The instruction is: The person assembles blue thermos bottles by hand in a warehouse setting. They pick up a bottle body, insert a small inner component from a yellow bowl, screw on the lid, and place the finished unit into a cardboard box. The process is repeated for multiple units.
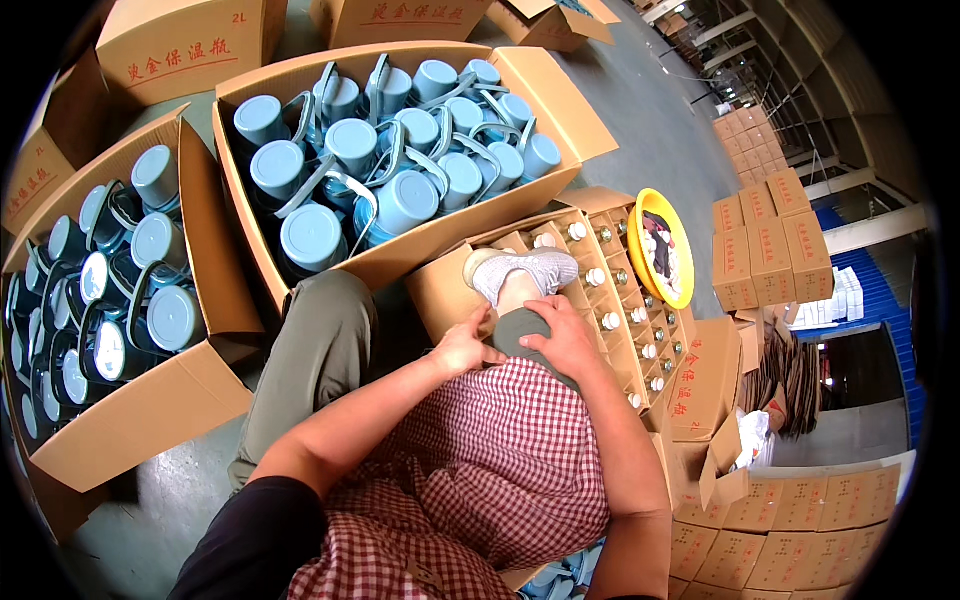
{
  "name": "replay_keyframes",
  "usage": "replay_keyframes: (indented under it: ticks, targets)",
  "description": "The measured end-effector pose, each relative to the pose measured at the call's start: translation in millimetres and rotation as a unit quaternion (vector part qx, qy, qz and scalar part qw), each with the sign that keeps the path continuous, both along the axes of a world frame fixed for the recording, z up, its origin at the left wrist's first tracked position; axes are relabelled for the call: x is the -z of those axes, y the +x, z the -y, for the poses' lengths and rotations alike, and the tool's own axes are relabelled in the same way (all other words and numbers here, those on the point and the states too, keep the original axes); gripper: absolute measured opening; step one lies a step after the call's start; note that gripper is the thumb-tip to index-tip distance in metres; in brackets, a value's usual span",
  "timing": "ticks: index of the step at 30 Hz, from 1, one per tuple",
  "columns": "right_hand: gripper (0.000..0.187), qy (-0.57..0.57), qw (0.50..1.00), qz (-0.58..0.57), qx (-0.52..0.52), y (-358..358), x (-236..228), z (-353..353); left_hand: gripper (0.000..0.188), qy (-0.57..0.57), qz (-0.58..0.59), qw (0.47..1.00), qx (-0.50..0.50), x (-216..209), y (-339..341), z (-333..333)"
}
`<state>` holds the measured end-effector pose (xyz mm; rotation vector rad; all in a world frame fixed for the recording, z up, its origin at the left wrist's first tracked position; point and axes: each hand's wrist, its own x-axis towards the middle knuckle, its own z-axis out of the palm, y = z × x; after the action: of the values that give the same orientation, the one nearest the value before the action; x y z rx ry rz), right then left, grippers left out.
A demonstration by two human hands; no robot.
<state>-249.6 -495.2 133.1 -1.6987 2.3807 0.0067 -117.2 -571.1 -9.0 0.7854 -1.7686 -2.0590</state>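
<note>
My left hand (463,346) is at the near side of my raised lower leg, its fingers curled and its thumb against the grey-green trouser leg (515,333). On the other side, my right hand (566,338) is wrapped over the same trouser leg, thumb and fingers around the cloth. Above the cuff, a bare ankle and a pale grey shoe (523,272) show. The shoe rests on a divided carton (440,290) holding several bottles with white caps (594,277). A red-and-white checked apron (490,440) covers my lap and reaches up to both hands.
Ahead stands an open carton (400,245) of light blue handled vessels (352,145). Another open carton (140,440) of them is at the left. A yellow basin (683,285) with white pieces stands beside the bottles. Stacked cartons (765,250) are at the right.
</note>
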Motion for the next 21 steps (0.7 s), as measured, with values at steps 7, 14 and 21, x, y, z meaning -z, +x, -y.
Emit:
replay_keyframes:
  ticks: [7,14,21]
  targets:
    - [0.016,-0.031,0.985,0.164,0.051,-7,-19,-38,0.035,-0.028,-0.011,0.999,0.022,-54,29,-35]
    - [0.009,0.012,0.959,0.273,0.076,0,-61,-88,0.033,-0.106,-0.162,0.976,0.097,-73,59,-49]
    - [0.011,0.012,0.939,0.314,0.136,7,-61,-92,0.057,-0.075,-0.055,0.996,0.011,-73,48,-49]
